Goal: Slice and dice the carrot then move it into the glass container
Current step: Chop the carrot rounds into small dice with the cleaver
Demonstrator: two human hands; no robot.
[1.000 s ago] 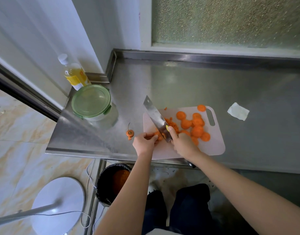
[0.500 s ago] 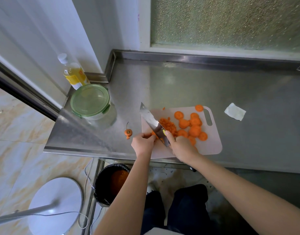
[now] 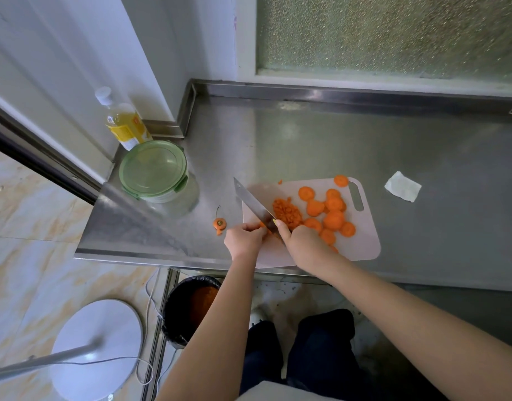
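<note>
Right hand (image 3: 304,241) is clamping round the knife (image 3: 253,205), blade pointing to 11 o'clock; left hand (image 3: 243,238) is pinching a carrot bit (image 3: 262,225) on the board (image 3: 367,241), at the blade's 8 o'clock.

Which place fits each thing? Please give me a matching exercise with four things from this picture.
Things:
1 knife
2 container
3 carrot top
4 paper

Places:
a) on the counter, left of the board
b) on the counter, right of the board
c) in the right hand
d) in front of the bottle, lid on

Pairs: 1-c, 2-d, 3-a, 4-b
</note>
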